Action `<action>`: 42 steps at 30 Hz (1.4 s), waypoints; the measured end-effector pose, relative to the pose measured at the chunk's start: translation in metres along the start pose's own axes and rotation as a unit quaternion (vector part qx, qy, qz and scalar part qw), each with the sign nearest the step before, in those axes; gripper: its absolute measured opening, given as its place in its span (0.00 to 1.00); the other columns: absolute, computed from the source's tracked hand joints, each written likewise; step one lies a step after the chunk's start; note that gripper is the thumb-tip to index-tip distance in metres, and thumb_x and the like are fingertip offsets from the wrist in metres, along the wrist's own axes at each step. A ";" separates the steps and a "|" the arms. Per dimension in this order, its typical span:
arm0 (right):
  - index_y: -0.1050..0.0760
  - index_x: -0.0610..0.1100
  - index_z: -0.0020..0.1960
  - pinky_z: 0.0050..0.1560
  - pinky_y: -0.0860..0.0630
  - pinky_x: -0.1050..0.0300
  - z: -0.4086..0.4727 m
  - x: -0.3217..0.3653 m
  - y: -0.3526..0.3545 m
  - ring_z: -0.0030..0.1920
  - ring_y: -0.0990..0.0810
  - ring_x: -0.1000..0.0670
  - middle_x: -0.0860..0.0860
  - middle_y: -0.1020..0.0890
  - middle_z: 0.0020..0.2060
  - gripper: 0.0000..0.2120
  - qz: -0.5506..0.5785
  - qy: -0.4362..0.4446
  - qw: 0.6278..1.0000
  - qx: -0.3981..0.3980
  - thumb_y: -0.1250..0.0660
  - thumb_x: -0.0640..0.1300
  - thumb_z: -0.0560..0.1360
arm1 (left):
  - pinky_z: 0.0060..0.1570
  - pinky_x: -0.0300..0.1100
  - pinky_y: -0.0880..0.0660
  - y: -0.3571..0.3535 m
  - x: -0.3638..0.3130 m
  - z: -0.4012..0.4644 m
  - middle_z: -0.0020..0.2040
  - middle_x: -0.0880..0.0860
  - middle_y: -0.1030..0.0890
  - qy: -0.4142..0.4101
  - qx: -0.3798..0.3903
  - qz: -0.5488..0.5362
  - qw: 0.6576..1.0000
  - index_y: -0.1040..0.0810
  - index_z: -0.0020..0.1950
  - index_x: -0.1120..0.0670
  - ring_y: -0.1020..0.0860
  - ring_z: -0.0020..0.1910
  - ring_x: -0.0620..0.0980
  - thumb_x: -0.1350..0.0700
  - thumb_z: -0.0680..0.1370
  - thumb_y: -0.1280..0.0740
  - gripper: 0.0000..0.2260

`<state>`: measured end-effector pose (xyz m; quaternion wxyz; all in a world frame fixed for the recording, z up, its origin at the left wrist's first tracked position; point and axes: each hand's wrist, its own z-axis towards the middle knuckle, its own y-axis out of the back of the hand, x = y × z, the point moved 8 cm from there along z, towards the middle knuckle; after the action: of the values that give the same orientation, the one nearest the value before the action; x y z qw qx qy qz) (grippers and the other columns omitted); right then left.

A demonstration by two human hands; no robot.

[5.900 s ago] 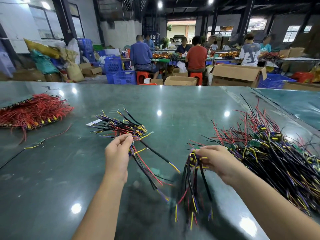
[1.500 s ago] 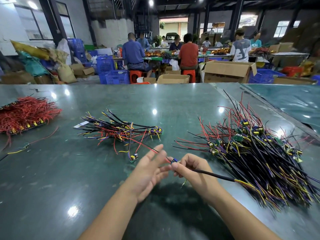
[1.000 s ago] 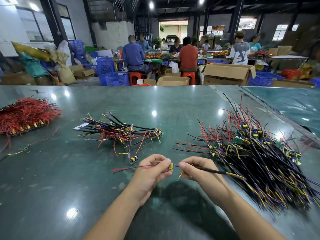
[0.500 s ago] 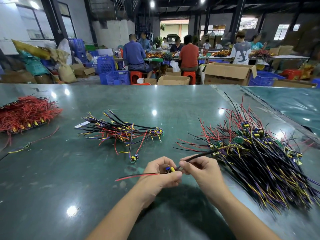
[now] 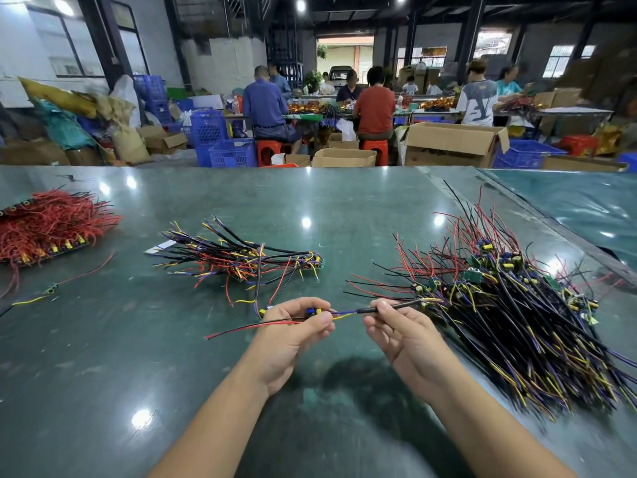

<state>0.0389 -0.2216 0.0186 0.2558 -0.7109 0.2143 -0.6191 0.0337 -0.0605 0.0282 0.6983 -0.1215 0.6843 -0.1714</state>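
Above table [image 5: 103, 374]: left grip [image 5: 293, 334] pinches component [image 5: 313, 311], right grip [image 5: 403, 336] pinches black cable [image 5: 402, 306].

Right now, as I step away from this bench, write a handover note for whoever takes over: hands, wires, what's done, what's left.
Left hand pinches the wire harness at its blue-and-yellow component; red leads trail left.
Right hand pinches its black sleeve.
Small pile lies in the middle of the table, probably finished pieces.
Large pile on the right looks unprocessed; likely what is left.
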 end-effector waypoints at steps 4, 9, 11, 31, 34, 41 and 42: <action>0.21 0.37 0.39 0.37 0.20 0.64 0.000 0.001 -0.007 0.32 0.19 0.53 0.46 0.20 0.33 0.04 0.049 0.012 0.998 0.046 0.34 0.37 0.68 | 0.37 0.34 0.22 -0.006 -0.005 -0.002 0.38 0.55 0.18 -0.020 0.041 -0.079 0.996 0.16 0.39 0.56 0.20 0.33 0.45 0.66 0.66 0.31 0.07; 0.24 0.36 0.44 0.44 0.21 0.64 -0.002 0.009 -0.009 0.37 0.18 0.52 0.45 0.18 0.37 0.05 -0.034 0.080 0.993 0.075 0.36 0.35 0.69 | 0.38 0.34 0.22 0.000 -0.003 -0.001 0.37 0.54 0.19 -0.046 0.009 -0.086 0.995 0.20 0.40 0.57 0.21 0.33 0.45 0.67 0.66 0.31 0.07; 0.24 0.35 0.44 0.44 0.21 0.63 -0.001 0.009 -0.006 0.37 0.18 0.52 0.44 0.18 0.37 0.04 -0.034 0.086 0.994 0.066 0.36 0.34 0.70 | 0.38 0.34 0.22 0.001 0.000 0.000 0.37 0.54 0.18 -0.042 -0.002 -0.087 0.995 0.21 0.41 0.58 0.21 0.33 0.45 0.66 0.66 0.30 0.07; 0.21 0.37 0.43 0.33 0.21 0.65 0.002 0.010 0.004 0.31 0.18 0.53 0.43 0.16 0.35 0.07 0.007 0.063 0.998 -0.021 0.37 0.38 0.75 | 0.33 0.33 0.26 0.026 -0.003 0.006 0.30 0.49 0.22 -0.096 -0.134 0.113 0.980 0.21 0.41 0.58 0.26 0.28 0.43 0.71 0.72 0.31 0.08; 0.23 0.38 0.47 0.31 0.23 0.67 0.005 0.021 0.018 0.30 0.19 0.56 0.46 0.16 0.34 0.13 -0.002 0.088 0.993 -0.074 0.43 0.42 0.81 | 0.34 0.34 0.24 0.033 -0.004 0.006 0.32 0.51 0.21 -0.079 -0.128 0.115 0.982 0.20 0.40 0.57 0.24 0.30 0.44 0.70 0.72 0.31 0.08; 0.26 0.38 0.43 0.26 0.25 0.68 0.010 0.013 0.025 0.24 0.24 0.56 0.46 0.18 0.29 0.20 0.088 0.054 0.989 -0.104 0.47 0.50 0.82 | 0.30 0.32 0.23 0.030 0.005 0.010 0.31 0.53 0.20 -0.006 -0.123 -0.039 0.992 0.20 0.41 0.59 0.22 0.28 0.44 0.71 0.72 0.33 0.08; 0.26 0.38 0.42 0.26 0.26 0.68 0.010 0.013 0.025 0.23 0.25 0.56 0.46 0.18 0.28 0.19 0.097 0.057 0.988 -0.107 0.46 0.50 0.82 | 0.30 0.32 0.23 0.030 0.005 0.010 0.31 0.53 0.20 -0.002 -0.120 -0.052 0.991 0.20 0.41 0.59 0.22 0.27 0.44 0.71 0.72 0.33 0.08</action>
<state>0.0511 -0.2479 0.0122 0.2238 -0.6736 0.3615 -0.6046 0.0463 -0.0359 0.0118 0.6700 -0.2397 0.6916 -0.1238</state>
